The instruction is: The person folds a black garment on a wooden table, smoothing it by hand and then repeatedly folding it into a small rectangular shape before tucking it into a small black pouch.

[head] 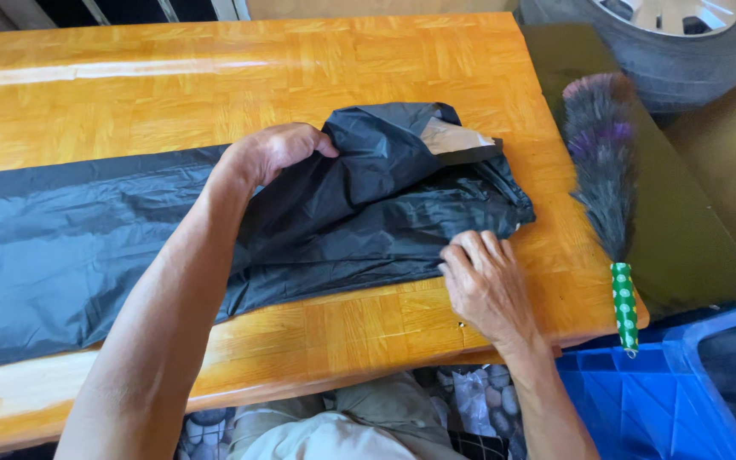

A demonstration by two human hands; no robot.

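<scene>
Fingers of our left hand (273,152) pinch a black plastic bag (129,238) fold; our right hand (485,285) presses it flat on the tabletop (215,77), fingers spread.

Glossy orange parquet-top wooden table (215,77), daylight glare along far edge. Car tyre (666,43) top right; blue plastic crate (649,400) lower right; pebble-patterned floor (479,392), possibly vinyl.

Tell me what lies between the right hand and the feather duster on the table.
Only bare wooden table lies between the right hand and the feather duster, as the head view shows; the black plastic bag ends short of it.
</scene>
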